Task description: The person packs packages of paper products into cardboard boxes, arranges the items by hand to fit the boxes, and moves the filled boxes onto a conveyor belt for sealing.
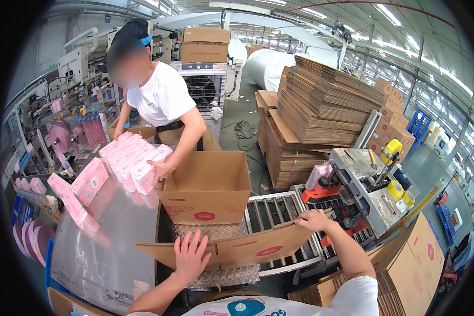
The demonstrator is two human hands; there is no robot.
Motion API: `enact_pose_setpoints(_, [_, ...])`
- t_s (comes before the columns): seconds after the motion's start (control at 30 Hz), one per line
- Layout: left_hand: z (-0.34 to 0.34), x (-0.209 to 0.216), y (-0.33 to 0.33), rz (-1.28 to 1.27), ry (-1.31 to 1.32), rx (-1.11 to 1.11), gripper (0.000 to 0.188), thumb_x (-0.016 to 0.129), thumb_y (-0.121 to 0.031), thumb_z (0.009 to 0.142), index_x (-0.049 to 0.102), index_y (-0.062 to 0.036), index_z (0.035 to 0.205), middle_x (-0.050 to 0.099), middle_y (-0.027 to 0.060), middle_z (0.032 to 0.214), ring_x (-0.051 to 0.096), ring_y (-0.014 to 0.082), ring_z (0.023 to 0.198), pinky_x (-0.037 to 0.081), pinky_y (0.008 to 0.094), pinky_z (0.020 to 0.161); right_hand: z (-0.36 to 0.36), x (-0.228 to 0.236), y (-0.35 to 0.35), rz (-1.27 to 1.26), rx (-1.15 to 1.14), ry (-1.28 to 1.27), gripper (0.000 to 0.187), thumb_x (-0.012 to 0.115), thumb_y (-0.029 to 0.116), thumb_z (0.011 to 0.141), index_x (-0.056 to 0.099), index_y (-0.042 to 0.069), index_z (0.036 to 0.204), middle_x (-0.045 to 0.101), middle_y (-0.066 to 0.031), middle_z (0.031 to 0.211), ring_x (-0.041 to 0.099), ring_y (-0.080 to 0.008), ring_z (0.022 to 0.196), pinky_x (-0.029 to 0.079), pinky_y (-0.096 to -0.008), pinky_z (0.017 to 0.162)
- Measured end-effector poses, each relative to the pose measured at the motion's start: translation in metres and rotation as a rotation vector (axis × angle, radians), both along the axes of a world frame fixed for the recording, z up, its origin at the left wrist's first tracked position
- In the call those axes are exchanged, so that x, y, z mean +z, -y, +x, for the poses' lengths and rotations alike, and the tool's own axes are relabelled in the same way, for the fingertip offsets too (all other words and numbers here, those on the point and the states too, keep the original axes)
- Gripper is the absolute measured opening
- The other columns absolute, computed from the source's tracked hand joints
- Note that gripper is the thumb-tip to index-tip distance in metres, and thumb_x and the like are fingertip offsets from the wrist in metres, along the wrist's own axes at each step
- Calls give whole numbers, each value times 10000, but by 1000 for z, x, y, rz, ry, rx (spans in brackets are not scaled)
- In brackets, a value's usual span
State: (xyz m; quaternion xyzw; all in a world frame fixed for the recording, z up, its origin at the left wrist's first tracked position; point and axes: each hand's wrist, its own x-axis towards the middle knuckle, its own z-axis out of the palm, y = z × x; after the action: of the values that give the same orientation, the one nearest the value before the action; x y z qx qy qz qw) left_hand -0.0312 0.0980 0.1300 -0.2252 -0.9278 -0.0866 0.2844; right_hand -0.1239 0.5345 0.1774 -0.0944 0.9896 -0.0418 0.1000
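A folded-flat cardboard carton [258, 245] stands on its edge in front of me, across the near side of the roller conveyor. My left hand [191, 255] rests on its left part with the fingers spread. My right hand [314, 220] grips the upper edge at its right end. Just beyond stands an opened-up carton [208, 203], its top uncovered and its inside bare where I can see it. At its left, a co-worker's hands [162, 169] squeeze a row of pink-and-white packs [133, 158] together, close to the carton's side.
Several pink packs [89, 181] lie on the metal table [121, 258] at left. Rollers [271, 208] lead right to a taping machine [371, 179] with yellow tape rolls. Stacked flat cartons [321, 105] rise behind; more cartons [416, 258] lean at my near right.
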Motion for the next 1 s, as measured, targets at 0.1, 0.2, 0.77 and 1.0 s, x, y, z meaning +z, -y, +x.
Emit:
enact_pose_setpoints(0.1, [25,-9,10,79,5,-73,436,675,-289,722,578,-118,1112,474,90,1292,387,299,1198,213,520,1002,-18,3,-2,20,45,119,473,504,538,813,646,156,1054,634,-102,1032,565,-308,1018,381,-430,884])
enact_pose_setpoints(0.2, [40,-10,14,279,2,-156,152,668,-268,728,648,-157,830,625,-13,948,530,189,1001,233,465,978,-37,-4,1,162,57,177,511,551,566,779,651,138,1040,651,-124,993,604,-329,967,469,-437,804])
enact_pose_setpoints(0.77, [3,-177,-46,-281,851,-620,497,447,-443,872,677,-32,711,634,142,694,599,322,681,412,402,763,42,-100,63,-14,267,797,722,449,658,821,505,73,1240,525,-165,1200,494,-284,1131,386,-379,959])
enact_pose_setpoints(1.0, [-34,-91,-52,293,373,-763,168,584,-236,844,548,-91,921,538,99,858,519,286,857,409,404,822,82,-51,44,-295,599,1236,758,459,505,910,208,5,1421,246,-146,1475,227,-231,1363,193,-340,1104])
